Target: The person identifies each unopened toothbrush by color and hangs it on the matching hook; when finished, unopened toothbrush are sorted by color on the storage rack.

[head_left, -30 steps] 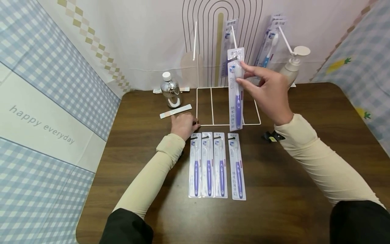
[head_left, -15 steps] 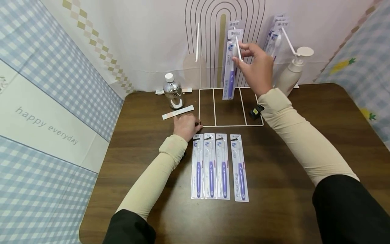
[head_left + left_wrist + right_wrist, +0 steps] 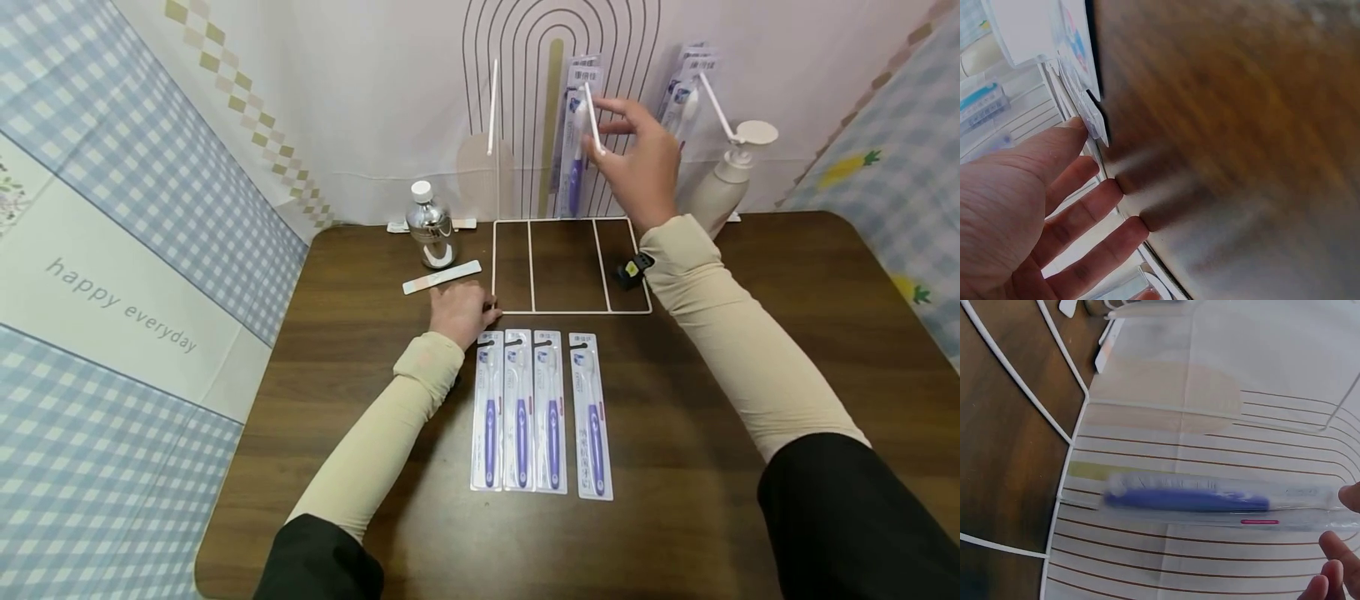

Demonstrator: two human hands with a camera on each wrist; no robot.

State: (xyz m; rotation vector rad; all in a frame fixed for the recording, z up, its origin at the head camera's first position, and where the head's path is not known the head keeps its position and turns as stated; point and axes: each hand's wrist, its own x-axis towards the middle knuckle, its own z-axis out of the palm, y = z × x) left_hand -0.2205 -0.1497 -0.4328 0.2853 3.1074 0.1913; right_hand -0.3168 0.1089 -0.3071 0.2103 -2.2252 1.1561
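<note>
My right hand (image 3: 645, 158) is beside the middle hook (image 3: 592, 117) of a white wire rack, thumb and fingers parted around the hook's front end. On that hook hangs a packaged purple toothbrush (image 3: 573, 158), in front of another pack. In the right wrist view, the thumb (image 3: 1350, 497) overlaps the upper end of the toothbrush pack (image 3: 1191, 500), while the fingers lie off its edge. My left hand (image 3: 459, 312) rests at the front left corner of the rack's base (image 3: 555, 313); its fingers (image 3: 1100, 250) are extended and spread in the left wrist view.
Three packaged toothbrushes (image 3: 521, 417) lie side by side on the table, another pack (image 3: 592, 421) slightly right. A silver bottle (image 3: 431, 225) and a paper strip (image 3: 442, 277) are at left. More packs (image 3: 684, 96) hang on the right hook, near a pump bottle (image 3: 723, 187). The left hook (image 3: 492, 108) bears nothing.
My right hand has carried a toothbrush pack up onto the middle hook and back along it toward the wall; the fingers have since parted from it. My left hand stays at the rack's corner.
</note>
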